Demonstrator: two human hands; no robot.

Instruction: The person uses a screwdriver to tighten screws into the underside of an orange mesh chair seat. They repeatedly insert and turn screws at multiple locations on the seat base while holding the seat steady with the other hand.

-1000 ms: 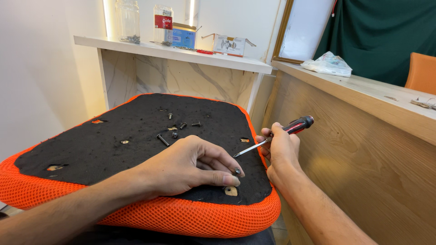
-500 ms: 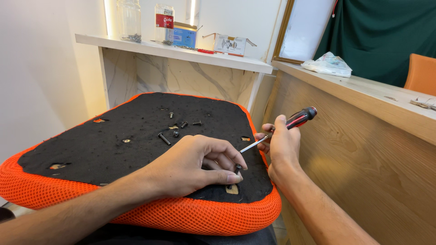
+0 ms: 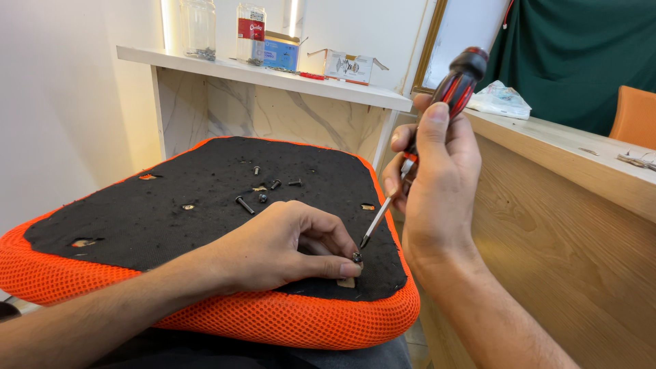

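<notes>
The left hand (image 3: 273, 249) rests on the black underside of an orange mesh seat (image 3: 205, 219), its thumb and forefinger pinched around a small dark screw (image 3: 356, 257) that stands at a hole near the seat's front right corner. The right hand (image 3: 434, 181) is clenched around a red-and-black screwdriver (image 3: 437, 116), held steeply with the handle up; its tip hangs just above and beside the screw, not quite touching it. More loose screws (image 3: 263, 195) lie scattered near the middle of the black panel, well apart from both hands. Behind the seat a white shelf (image 3: 273, 72) carries jars (image 3: 198, 27) and small boxes (image 3: 348, 66). To the right runs a wooden desk (image 3: 567, 205) with a crumpled plastic bag (image 3: 502, 99) on top.
</notes>
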